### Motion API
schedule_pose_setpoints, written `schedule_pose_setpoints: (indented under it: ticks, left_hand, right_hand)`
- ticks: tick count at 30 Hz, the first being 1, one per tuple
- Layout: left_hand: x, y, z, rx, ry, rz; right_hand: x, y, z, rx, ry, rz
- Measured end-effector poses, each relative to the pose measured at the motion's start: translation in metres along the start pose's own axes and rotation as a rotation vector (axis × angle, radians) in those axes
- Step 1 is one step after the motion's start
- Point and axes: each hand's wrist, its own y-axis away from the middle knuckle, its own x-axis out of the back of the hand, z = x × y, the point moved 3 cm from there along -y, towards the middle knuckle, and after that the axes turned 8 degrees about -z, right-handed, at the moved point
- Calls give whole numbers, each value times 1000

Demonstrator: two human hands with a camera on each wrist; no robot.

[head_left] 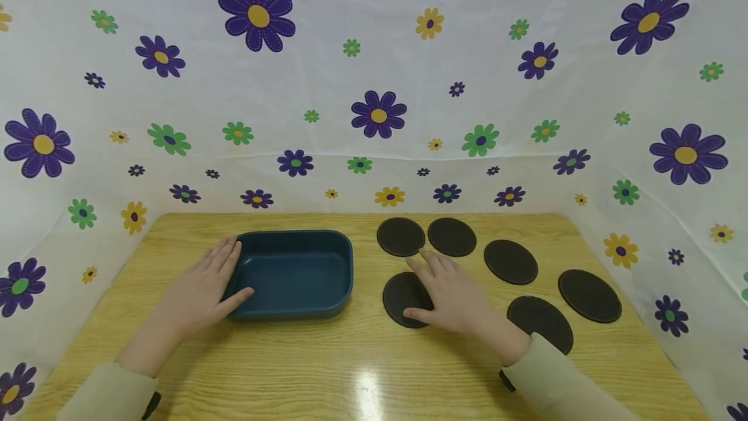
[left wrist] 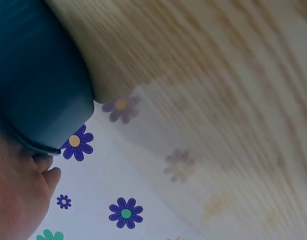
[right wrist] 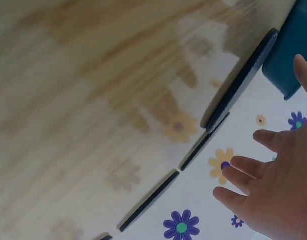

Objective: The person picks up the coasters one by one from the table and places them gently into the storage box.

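A dark blue rectangular dish (head_left: 292,278) stands on the wooden table, left of the middle. My left hand (head_left: 201,291) rests against its left side, fingers straight along the rim and thumb spread over the near left corner. In the left wrist view the fingers (left wrist: 42,162) show right at the dish rim. My right hand (head_left: 452,294) is over a flat black disc (head_left: 403,297), fingers spread and nothing gripped. It overlaps the disc's right part in the head view. The right wrist view shows its fingers (right wrist: 243,167) spread apart, with the disc's edge (right wrist: 241,80) beyond them.
Several more black discs lie flat on the table, two at the back (head_left: 400,236) (head_left: 452,236) and others to the right (head_left: 511,262) (head_left: 589,295). One disc (head_left: 540,323) is partly under the right forearm. A white cloth with flowers (head_left: 327,83) surrounds the table (head_left: 304,369).
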Motion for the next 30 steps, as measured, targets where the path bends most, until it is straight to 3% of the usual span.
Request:
schedule_pose_setpoints:
  ticks: [8, 18, 22, 30]
  left_hand:
    - [-10, -3, -2, -2, 30, 7]
    - [-5, -1, 2, 32, 39, 5]
    - [-5, 0, 2, 30, 39, 10]
    - [-8, -1, 1, 28, 62, 10]
  right_hand:
    - [-8, -5, -8, 55, 18, -98]
    - [-14, -8, -15, 71, -16, -193]
    - [-14, -10, -17, 83, -24, -170]
    - [-18, -18, -18, 115, 63, -68]
